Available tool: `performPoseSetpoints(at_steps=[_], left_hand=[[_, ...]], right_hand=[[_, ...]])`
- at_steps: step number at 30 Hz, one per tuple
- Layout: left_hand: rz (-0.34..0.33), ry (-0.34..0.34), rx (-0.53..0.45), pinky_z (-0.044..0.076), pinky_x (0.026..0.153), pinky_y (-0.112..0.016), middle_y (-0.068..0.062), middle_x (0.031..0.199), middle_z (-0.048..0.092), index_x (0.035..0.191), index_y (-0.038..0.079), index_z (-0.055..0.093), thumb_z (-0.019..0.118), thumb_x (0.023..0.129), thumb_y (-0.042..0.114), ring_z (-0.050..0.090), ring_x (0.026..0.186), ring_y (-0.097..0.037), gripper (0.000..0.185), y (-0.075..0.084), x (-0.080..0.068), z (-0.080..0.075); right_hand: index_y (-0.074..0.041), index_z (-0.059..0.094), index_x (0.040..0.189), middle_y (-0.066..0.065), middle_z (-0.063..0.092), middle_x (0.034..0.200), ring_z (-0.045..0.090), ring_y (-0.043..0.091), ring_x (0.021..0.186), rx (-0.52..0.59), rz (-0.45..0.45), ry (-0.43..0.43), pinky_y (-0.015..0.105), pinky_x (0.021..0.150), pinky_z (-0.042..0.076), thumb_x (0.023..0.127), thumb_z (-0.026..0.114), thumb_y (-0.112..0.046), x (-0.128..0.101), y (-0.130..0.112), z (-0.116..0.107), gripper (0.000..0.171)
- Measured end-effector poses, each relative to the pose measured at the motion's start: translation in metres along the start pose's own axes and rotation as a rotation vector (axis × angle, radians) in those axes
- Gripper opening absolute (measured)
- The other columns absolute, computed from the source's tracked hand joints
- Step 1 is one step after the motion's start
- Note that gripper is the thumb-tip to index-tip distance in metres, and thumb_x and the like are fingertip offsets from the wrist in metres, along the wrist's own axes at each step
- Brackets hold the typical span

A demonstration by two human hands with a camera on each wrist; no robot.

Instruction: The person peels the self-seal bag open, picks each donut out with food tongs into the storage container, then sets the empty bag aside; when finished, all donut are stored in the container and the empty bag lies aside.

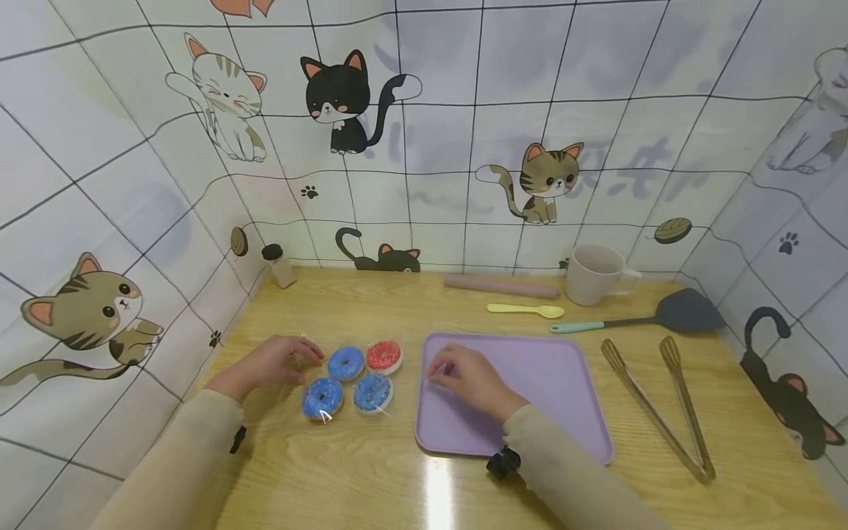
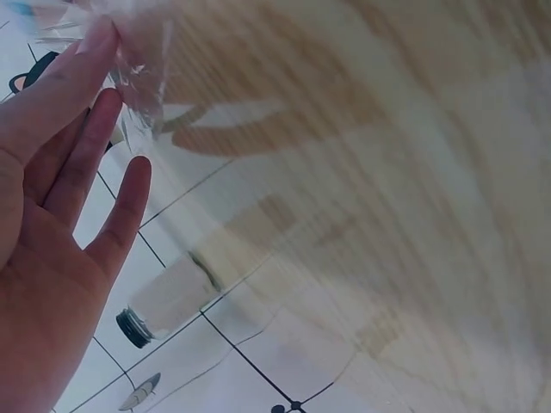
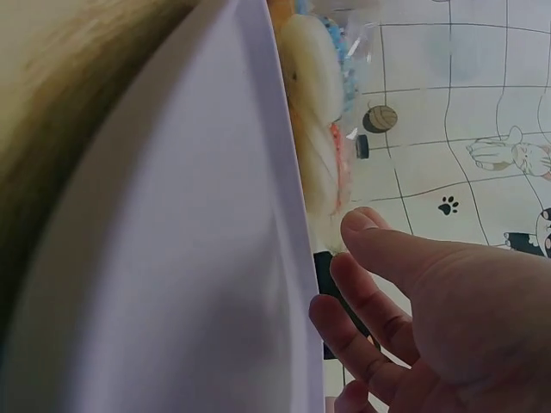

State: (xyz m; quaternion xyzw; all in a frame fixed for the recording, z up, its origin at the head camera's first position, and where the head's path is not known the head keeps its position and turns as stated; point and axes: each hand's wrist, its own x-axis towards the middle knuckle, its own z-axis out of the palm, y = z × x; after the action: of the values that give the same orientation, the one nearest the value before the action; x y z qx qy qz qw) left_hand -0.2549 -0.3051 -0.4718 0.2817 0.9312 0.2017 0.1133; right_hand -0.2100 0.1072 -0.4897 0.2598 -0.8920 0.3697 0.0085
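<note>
Left hand [image 1: 268, 362] at lower left pinching clear wrapper [image 2: 138, 64]; right hand [image 1: 467, 375] loosely curled, empty, over bare purple tray [image 1: 563, 368]. Four donuts [image 1: 347, 362] off-tray; nothing loaded yet.

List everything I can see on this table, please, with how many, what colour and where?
doughnuts: four wrapped, three blue-iced, one red-iced, clustered left of the tray
tray: one, lilac, centre of the table
tongs: one pair, metal, right of the tray
spatula: one, dark blade with teal handle, back right
spoon: one, pale yellow, behind the tray
rolling pin: one, pinkish, along the back wall
mug: one, pale beige, back right
small bottle: one, black cap, back left corner
table: one, light wood
left hand: touching the clear wrapping beside the doughnuts
right hand: fingers curled, resting on the tray's left part
</note>
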Motion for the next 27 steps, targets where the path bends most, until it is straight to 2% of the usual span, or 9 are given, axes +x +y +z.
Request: performPoseSetpoints(at_steps=[8, 13, 18, 22, 27], left_hand=[[0.001, -0.004, 0.009, 0.046, 0.107, -0.060, -0.004, 0.127, 0.071, 0.109, 0.016, 0.079, 0.086, 0.080, 0.005, 0.061, 0.127, -0.039, 0.032, 0.000, 0.001, 0.003], [0.010, -0.005, 0.019, 0.047, 0.105, -0.061, -0.005, 0.126, 0.072, 0.110, 0.016, 0.079, 0.087, 0.080, 0.007, 0.062, 0.125, -0.040, 0.032, 0.003, 0.002, 0.003], [-0.028, 0.001, 0.003, 0.047, 0.106, -0.060, -0.006, 0.123, 0.074, 0.114, 0.014, 0.078, 0.087, 0.079, 0.003, 0.063, 0.124, -0.040, 0.038, 0.006, 0.003, 0.000], [-0.029, 0.051, -0.006, 0.048, 0.105, -0.059, -0.009, 0.120, 0.075, 0.114, 0.008, 0.077, 0.083, 0.081, -0.003, 0.065, 0.120, -0.039, 0.035, 0.009, 0.001, -0.003], [0.022, 0.146, 0.011, 0.054, 0.096, -0.055, -0.010, 0.119, 0.074, 0.114, 0.007, 0.077, 0.080, 0.087, 0.001, 0.067, 0.115, -0.035, 0.028, 0.020, 0.002, -0.005]], right_hand=[[-0.027, 0.075, 0.089, -0.015, 0.068, 0.095, 0.061, 0.001, 0.082, -0.045, 0.021, -0.017, 0.024, 0.076, 0.052, 0.092, 0.080, -0.021, -0.002, 0.004, 0.004, 0.008], [-0.026, 0.075, 0.089, -0.013, 0.069, 0.096, 0.059, 0.001, 0.080, -0.056, 0.031, -0.031, 0.024, 0.073, 0.050, 0.092, 0.080, -0.021, -0.005, 0.005, 0.000, 0.008], [-0.025, 0.075, 0.092, -0.010, 0.071, 0.098, 0.060, 0.005, 0.080, -0.039, 0.043, -0.001, 0.026, 0.071, 0.049, 0.092, 0.080, -0.019, -0.006, 0.002, -0.005, 0.008], [-0.022, 0.076, 0.098, -0.006, 0.072, 0.103, 0.064, 0.013, 0.085, 0.009, 0.027, 0.011, 0.029, 0.075, 0.050, 0.092, 0.079, -0.018, -0.004, -0.002, -0.004, 0.008], [-0.018, 0.077, 0.106, -0.005, 0.072, 0.108, 0.066, 0.017, 0.089, 0.056, 0.031, -0.005, 0.030, 0.078, 0.050, 0.092, 0.079, -0.018, -0.002, -0.008, 0.003, 0.014]])
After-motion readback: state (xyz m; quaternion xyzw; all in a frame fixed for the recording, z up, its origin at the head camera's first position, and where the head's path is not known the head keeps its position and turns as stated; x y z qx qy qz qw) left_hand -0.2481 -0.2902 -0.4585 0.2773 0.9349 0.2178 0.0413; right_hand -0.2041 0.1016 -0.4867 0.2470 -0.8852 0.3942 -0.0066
